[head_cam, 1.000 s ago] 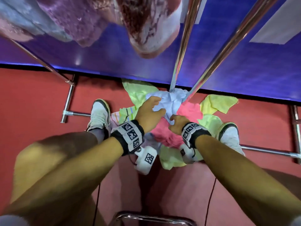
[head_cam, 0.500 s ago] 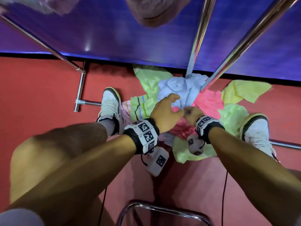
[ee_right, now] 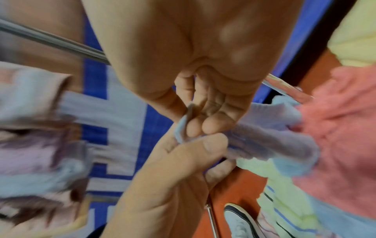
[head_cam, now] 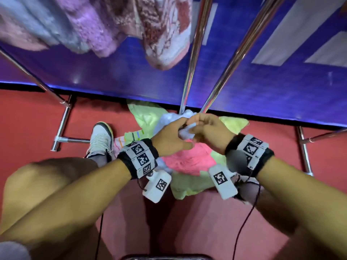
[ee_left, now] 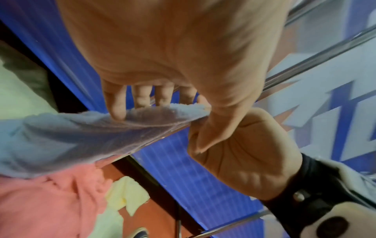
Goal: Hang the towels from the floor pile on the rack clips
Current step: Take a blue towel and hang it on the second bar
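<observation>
While several towels (head_cam: 116,25) already hang above, both hands, left hand (head_cam: 170,136) and right hand (head_cam: 208,132), pinch a pale blue towel (ee_left: 61,136) off the floor pile (head_cam: 185,160), which remains sizeable.

Head view: worn high, aimed steeply down past both forearms at the red floor (head_cam: 28,128), moderately near, wide-angle. Left wrist view: looks along the left hand (ee_left: 162,56), very close, toward the blue wall (ee_left: 183,177). Right wrist view: looks along the right hand (ee_right: 193,48), equally close. Shared by all three: the pale blue towel (head_cam: 170,119) where both hands meet, plus the pink towel (head_cam: 187,160).
</observation>
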Demonstrator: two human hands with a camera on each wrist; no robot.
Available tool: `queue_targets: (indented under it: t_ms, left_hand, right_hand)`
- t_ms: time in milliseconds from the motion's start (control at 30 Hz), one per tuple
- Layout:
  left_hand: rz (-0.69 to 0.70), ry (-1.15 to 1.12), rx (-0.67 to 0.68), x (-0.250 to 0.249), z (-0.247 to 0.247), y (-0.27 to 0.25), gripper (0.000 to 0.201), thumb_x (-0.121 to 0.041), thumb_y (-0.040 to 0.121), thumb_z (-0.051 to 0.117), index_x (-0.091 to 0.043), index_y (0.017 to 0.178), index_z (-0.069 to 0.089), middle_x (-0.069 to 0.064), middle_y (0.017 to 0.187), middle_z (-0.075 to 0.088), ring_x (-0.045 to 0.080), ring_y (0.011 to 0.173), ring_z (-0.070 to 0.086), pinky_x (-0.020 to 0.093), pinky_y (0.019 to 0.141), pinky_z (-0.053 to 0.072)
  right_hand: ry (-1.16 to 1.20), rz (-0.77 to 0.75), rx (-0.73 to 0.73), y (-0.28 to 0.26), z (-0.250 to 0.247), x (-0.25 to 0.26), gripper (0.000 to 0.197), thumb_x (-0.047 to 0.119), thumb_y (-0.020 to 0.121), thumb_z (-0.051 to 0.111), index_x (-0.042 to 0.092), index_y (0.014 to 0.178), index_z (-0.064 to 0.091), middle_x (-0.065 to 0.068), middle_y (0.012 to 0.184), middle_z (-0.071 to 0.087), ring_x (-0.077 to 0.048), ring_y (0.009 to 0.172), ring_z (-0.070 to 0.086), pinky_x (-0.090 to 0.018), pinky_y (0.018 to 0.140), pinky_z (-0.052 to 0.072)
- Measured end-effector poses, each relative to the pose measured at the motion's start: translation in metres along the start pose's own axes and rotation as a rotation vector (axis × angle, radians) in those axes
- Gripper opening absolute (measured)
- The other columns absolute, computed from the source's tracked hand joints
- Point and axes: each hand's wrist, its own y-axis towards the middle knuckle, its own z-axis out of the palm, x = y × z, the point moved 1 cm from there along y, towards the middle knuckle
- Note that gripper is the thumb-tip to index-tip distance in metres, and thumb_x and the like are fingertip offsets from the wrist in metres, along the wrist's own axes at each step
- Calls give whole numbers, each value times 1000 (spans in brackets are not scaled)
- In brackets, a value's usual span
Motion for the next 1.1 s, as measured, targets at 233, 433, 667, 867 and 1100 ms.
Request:
queue_targets:
  t_ms: [233,433,667,867,1100]
  left_hand:
    - [216,-134,-214,-45,-13,-34,22,-5,74,61,-25,84,64,-14,71,63,-2,62,51,15,61,44]
    - [175,-81,-225,-44,-15,-38,29,-4,67,53,-21,86,67,-3,79,68,1,71,59,20,69,48]
    - [160,97,-160,-38,-27,-19,30,-31,83,67,-3,73,64,21,66,56,9,58,43,31,52,36]
    - [162,30,-187,-50,-21,-6,50,-33,86,66,11,69,48,4,62,37,6,56,32,21,50,27]
    - [102,-164,-206,-55,-23,1,19,-29,80,70,-10,78,65,18,67,63,19,56,53,27,52,43]
  right_hand:
    - [45,-256,-46,-60,16,36,30,-10,70,60,6,95,67,-13,80,69,-20,75,66,-30,74,54]
    - [-632,-564,-336,-50,9,7,23,10,76,79,28,75,65,4,61,59,-3,53,47,-16,56,39]
    - [-772,-597,-215,-31,-18,5,34,50,86,58,20,71,53,1,80,56,-11,79,47,-14,70,37]
    - [-624,-471,-173,-21,-15,7,36,51,81,61,17,74,52,-1,63,51,-21,60,47,-39,57,42]
    - [-675,-546,-100,-17,-15,1,22,32,84,58,11,86,65,-5,70,60,-20,63,50,-34,61,42]
